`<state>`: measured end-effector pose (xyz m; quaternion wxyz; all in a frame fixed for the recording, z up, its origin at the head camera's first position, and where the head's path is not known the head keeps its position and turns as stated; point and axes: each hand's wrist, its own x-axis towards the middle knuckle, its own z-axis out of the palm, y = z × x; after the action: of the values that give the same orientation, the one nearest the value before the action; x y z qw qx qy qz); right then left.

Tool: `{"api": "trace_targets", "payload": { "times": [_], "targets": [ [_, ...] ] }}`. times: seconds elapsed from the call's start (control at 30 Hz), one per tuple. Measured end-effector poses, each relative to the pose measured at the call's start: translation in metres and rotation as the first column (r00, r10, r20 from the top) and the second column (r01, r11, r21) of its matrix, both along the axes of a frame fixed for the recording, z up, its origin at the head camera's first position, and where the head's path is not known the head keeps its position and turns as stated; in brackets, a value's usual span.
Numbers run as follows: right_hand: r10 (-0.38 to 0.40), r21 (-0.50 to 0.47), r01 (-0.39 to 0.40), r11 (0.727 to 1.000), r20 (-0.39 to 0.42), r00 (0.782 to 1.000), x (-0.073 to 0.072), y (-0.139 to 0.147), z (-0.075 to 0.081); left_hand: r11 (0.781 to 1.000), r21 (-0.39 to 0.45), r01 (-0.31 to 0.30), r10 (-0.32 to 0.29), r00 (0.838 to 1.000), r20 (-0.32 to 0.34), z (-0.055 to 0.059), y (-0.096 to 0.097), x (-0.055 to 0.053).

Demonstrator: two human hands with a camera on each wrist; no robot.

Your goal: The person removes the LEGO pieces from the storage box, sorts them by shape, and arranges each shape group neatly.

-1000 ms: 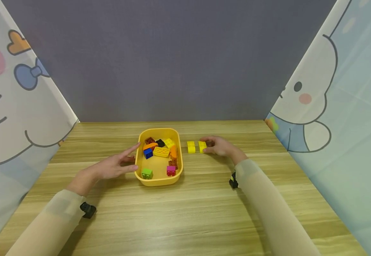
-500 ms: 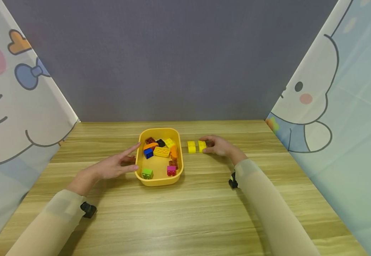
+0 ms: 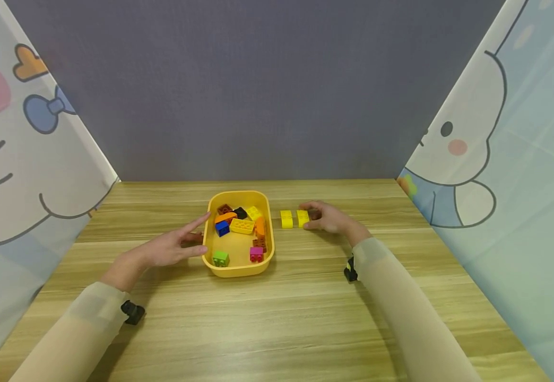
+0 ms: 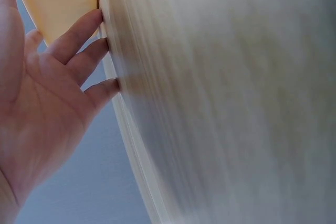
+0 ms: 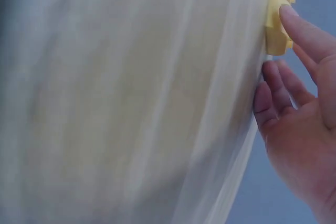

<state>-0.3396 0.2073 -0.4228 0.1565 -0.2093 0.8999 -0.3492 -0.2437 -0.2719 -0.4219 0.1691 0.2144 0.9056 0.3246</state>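
Near the head view's centre, a yellow tub (image 3: 236,272) holds multicoloured building bricks (image 3: 242,226), lime and magenta lowest. The left hand (image 3: 164,249), fingers spread, touches its left rim; rightward, the right hand (image 3: 330,219) pinches one yellow brick (image 3: 302,218) beside another (image 3: 286,219).

Left arm (image 3: 71,329): one, pale-sleeved, extended forward and inward. Left wrist (image 3: 125,269): bare below the cuff. Left hand (image 3: 166,250): fingers spread, forefinger stretched out, thumb well apart from it. Right arm (image 3: 410,307): one, likewise sleeved, angled forward and inward. Right hand (image 3: 331,218): thumb and forefinger set in a pinch, remaining fingers bent.
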Motion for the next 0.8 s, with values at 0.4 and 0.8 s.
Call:
{"api": "trace_targets", "payload": {
  "times": [0.4, 0.8],
  "targets": [
    [-0.056, -0.078, 0.043, 0.996, -0.18, 0.982, 0.01, -0.025, 0.024, 1.0, 0.021, 0.002, -0.002, 1.0, -0.008, 0.0, -0.001, 0.0],
    [0.118, -0.149, -0.157, 0.976, -0.242, 0.963, 0.028, -0.109, 0.04, 1.0, 0.016, 0.011, -0.011, 1.0, -0.008, 0.0, -0.001, 0.0]
  ]
}}
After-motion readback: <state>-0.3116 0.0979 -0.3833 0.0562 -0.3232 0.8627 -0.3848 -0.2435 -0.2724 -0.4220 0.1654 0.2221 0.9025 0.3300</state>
